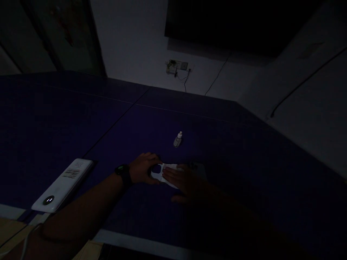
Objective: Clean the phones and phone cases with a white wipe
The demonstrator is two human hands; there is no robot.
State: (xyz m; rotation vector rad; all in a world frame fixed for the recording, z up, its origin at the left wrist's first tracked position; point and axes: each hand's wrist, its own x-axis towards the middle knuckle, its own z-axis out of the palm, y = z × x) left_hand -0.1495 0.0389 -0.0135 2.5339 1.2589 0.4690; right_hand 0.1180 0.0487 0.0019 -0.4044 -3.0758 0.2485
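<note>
A white phone case with a large camera cutout lies on the dark blue table. My left hand, with a black watch on its wrist, grips the cutout end between thumb and fingers. Flat over the case's middle rests my right hand, fingers stretched out and thumb apart. Under its fingertips is a white patch that may be a wipe or the case's own back; I cannot tell. A flat phone-like object lies partly hidden just beyond my right hand. Farther back stands a small clear bottle with a white cap.
A white power bank with a lit display lies at the left near the table's front edge. Sockets with cables are on the back wall, below a dark screen. The room is dim, and shadow covers the right side.
</note>
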